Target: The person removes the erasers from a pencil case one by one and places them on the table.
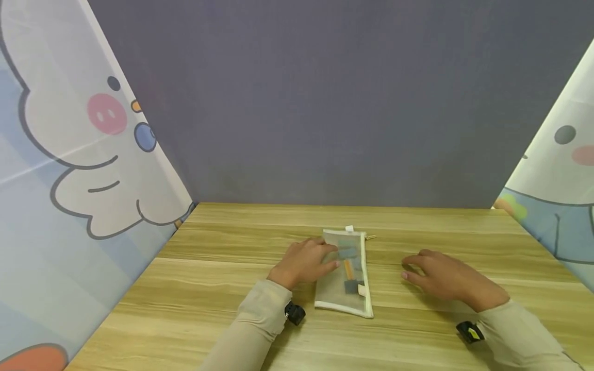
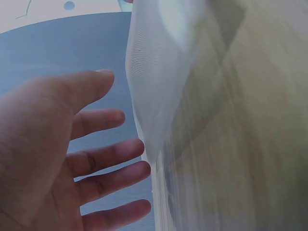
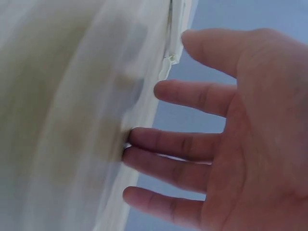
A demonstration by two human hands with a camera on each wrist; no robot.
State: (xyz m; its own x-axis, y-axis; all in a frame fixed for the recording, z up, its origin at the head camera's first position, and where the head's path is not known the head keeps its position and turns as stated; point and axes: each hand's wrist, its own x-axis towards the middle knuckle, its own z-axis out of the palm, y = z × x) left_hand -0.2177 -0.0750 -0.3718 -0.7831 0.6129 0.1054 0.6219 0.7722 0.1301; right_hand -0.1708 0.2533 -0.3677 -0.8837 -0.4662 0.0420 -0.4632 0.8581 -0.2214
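A see-through mesh zipper pouch [image 1: 330, 291] with pale edging lies flat on the wooden table. Bluish-grey patches and an orange strip show on or through it; I cannot tell whether they are printed or inside. My left hand [image 1: 306, 260] is over its left side, fingers loosely spread and reaching onto the mesh. In the left wrist view these fingertips come close to the lifted mesh [image 2: 156, 82], with nothing gripped. To the right of the pouch, my right hand [image 1: 441, 275] hovers low or rests at the table, apart from the pouch, its fingers relaxed and holding nothing.
The wood-grain table [image 1: 195, 288] ends at a dark grey upright panel [image 1: 343, 103] behind. Cartoon-printed cloths stand on the left [image 1: 55, 206] and right [image 1: 566, 206]. A zipper pull [image 1: 370, 237] sticks out at the pouch's far right corner.
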